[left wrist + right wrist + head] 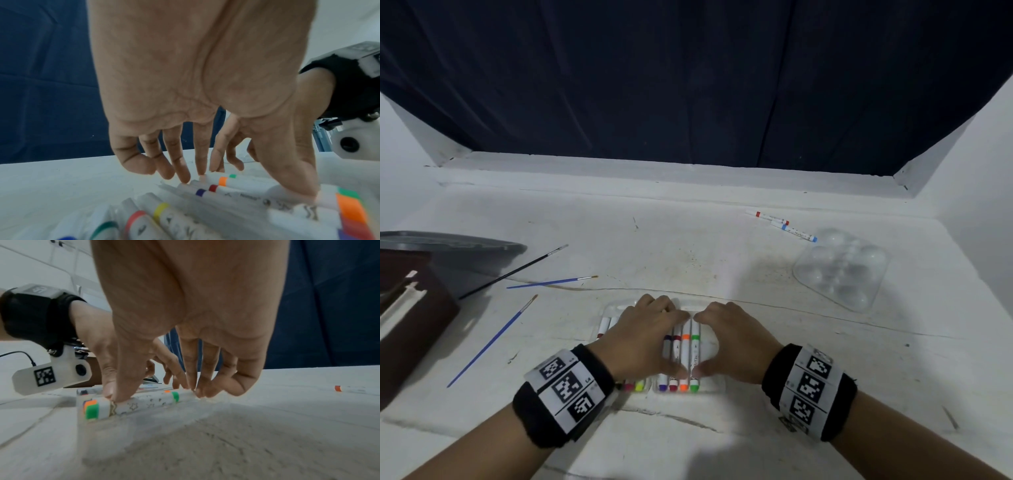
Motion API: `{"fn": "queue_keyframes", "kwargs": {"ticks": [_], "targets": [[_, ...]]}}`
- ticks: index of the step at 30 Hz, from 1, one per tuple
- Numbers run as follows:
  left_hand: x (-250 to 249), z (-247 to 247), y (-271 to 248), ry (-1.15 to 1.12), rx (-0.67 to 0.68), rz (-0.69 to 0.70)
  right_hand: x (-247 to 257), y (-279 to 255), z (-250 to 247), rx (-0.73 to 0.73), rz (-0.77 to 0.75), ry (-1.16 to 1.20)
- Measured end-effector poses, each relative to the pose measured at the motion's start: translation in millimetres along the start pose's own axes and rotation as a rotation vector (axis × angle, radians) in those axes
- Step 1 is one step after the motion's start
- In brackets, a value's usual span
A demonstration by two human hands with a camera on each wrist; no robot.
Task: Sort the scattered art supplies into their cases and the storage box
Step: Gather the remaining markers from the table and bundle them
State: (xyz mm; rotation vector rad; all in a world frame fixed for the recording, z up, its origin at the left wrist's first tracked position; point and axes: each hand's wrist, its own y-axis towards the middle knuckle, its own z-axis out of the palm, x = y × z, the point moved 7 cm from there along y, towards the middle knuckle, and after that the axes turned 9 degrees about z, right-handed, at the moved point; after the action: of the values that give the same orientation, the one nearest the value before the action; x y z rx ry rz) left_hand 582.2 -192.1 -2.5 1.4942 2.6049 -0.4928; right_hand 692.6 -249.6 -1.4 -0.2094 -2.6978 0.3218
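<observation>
A clear plastic marker case (709, 346) lies on the white table near me, with several capped markers in a row inside. Both hands hover over it. My left hand (650, 330) has its straight fingertips (185, 177) on the far ends of the purple and red markers (205, 191), and its thumb presses their near ends. My right hand (734, 342) touches the green marker (144, 404) beside the orange one (686, 346), thumb at the near end and fingertips (198, 393) at the far end. Neither hand lifts anything.
A red-banded marker (767, 216) and a blue-banded marker (794, 231) lie loose at the back right, next to a clear paint palette (840, 269). Three brushes (517, 270) (551, 282) (493, 341) lie at the left. A grey box (465, 253) and a brown case (410, 315) stand at the left edge.
</observation>
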Motion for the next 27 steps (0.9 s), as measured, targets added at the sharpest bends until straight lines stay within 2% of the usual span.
{"fn": "queue_keyframes", "kwargs": {"ticks": [12,27], "targets": [[2.9,-0.6,6.0,0.039,-0.04,-0.039,-0.6,2.6,-0.2,-0.036,0.009,-0.103],[4.2,-0.2,7.7,0.049,0.02,-0.056,0.0,6.8,1.8,-0.039,-0.059,-0.15]]}}
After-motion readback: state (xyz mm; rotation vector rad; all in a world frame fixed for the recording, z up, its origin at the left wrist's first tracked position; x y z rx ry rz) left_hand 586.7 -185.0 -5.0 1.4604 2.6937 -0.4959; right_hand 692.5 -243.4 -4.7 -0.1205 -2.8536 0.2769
